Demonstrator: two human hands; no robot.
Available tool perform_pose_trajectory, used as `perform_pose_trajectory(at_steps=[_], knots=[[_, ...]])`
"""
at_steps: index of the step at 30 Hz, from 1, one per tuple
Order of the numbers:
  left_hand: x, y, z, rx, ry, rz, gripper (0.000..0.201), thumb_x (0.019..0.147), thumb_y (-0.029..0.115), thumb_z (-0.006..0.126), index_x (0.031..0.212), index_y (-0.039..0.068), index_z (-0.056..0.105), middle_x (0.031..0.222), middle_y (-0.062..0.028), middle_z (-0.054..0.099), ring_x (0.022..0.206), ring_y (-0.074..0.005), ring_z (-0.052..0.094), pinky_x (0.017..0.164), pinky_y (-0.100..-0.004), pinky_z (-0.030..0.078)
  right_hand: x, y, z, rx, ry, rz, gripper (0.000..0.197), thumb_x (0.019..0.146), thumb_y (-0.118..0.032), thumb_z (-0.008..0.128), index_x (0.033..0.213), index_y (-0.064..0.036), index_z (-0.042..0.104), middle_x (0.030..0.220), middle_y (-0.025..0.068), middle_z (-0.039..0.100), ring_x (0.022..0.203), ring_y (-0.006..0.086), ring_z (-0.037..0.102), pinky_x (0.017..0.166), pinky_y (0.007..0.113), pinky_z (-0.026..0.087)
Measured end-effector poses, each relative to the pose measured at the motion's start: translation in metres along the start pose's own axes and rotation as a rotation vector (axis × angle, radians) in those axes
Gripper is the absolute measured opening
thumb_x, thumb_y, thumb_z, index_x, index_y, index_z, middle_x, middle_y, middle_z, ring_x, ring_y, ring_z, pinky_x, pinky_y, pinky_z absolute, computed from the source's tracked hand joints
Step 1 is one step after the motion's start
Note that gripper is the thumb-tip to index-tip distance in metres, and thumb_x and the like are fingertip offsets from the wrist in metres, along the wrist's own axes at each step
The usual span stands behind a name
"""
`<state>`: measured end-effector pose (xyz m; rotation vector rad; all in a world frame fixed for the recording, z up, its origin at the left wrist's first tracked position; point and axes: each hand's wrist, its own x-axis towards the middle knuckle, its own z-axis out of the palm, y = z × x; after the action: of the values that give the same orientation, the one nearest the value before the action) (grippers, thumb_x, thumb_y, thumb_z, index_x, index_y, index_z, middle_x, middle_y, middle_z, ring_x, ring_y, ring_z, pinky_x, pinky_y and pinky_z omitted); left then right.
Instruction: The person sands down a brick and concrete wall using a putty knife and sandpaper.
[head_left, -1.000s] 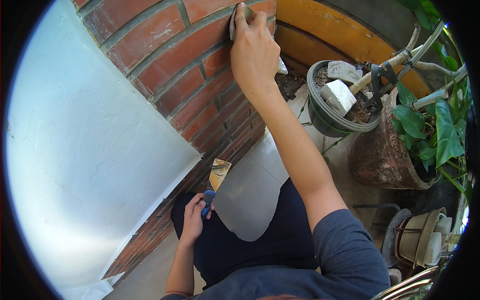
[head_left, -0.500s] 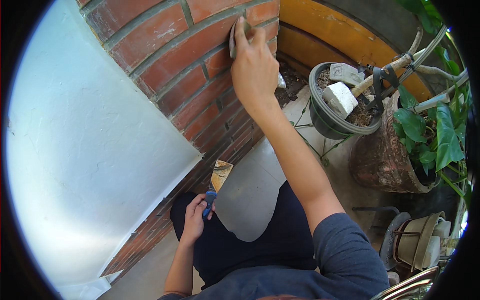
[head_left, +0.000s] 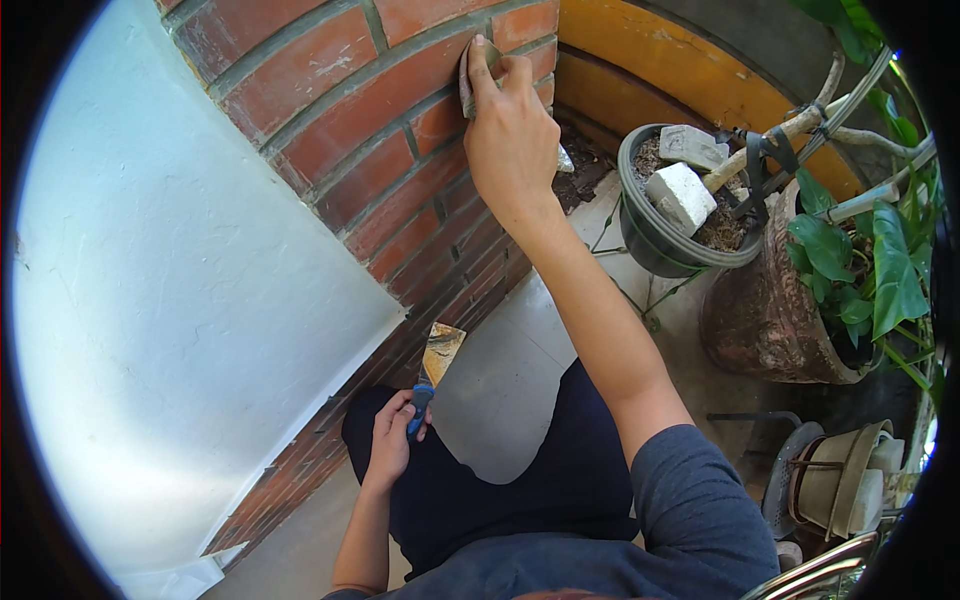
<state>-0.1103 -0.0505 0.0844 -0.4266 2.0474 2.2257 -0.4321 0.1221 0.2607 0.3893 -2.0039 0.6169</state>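
Up at the far end of the brick wall, my right hand presses a folded grey-brown piece to the bricks and mortar. It looks like sandpaper, but my fingers cover most of it. My index finger lies stretched along its top. Lower down, over my lap, my left hand is wrapped round the dark blue handle of a putty knife. The knife's stained, yellowish-brown blade points up and away from me, apart from the wall.
A smooth white panel covers the left. To the right stand a dark plant pot with pale blocks in it, a large worn clay pot with leafy plants, and a smaller pot on a stand. A yellow ledge runs behind.
My right hand has shifted very slightly at the same spot on the bricks. My left hand and the putty knife have barely moved.
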Motion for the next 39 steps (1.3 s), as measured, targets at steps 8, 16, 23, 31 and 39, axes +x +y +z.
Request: perform_pose_trajectory(at_steps=[8,16,23,31,39], knots=[[0.001,0.0,0.0,-0.001,-0.008,0.001,0.031,0.11,0.017,0.047,0.124,-0.002,0.067,0.093,-0.0065,0.066,0.073,-0.0107,0.054,0.07,-0.0262,0.045,0.012,0.007,-0.001,-0.011,0.062,-0.01,0.057,0.096,-0.004,0.063,0.153,-0.0093,0.062,0.126,0.0166,0.063,0.098,0.0338,0.075,0.073,0.042,0.064],[0.003,-0.003,-0.002,-0.016,-0.013,0.007,0.032,0.109,0.017,0.047,0.125,-0.003,0.067,0.093,-0.0064,0.066,0.073,-0.0112,0.054,0.07,-0.0264,0.045,0.033,-0.002,-0.013,0.083,0.137,-0.056,0.057,0.096,-0.005,0.063,0.154,-0.0111,0.062,0.122,0.0161,0.062,0.095,0.0334,0.075,0.072,0.043,0.063],[0.005,-0.007,-0.004,-0.016,-0.005,-0.004,0.031,0.109,0.016,0.047,0.124,-0.002,0.067,0.093,-0.0065,0.066,0.073,-0.0109,0.054,0.069,-0.0265,0.045,0.02,-0.013,-0.007,0.059,0.05,-0.005,0.077,0.085,0.003,0.069,0.158,-0.0193,0.059,0.128,0.013,0.062,0.097,0.0376,0.075,0.075,0.047,0.063],[0.005,-0.007,-0.005,-0.007,-0.008,-0.001,0.031,0.109,0.016,0.047,0.124,-0.002,0.067,0.092,-0.006,0.066,0.073,-0.0108,0.054,0.069,-0.026,0.045,0.029,-0.014,-0.01,0.032,0.112,-0.01,0.056,0.097,-0.006,0.065,0.152,-0.0071,0.062,0.125,0.0171,0.062,0.095,0.0326,0.075,0.07,0.042,0.064],[0.005,-0.004,-0.001,-0.029,-0.007,0.004,0.031,0.109,0.017,0.048,0.124,-0.002,0.068,0.092,-0.0059,0.066,0.073,-0.0105,0.054,0.07,-0.0255,0.045,0.034,-0.007,-0.004,0.057,0.135,-0.033,0.055,0.098,-0.007,0.063,0.153,-0.0071,0.061,0.124,0.0168,0.062,0.095,0.0338,0.074,0.071,0.042,0.063]])
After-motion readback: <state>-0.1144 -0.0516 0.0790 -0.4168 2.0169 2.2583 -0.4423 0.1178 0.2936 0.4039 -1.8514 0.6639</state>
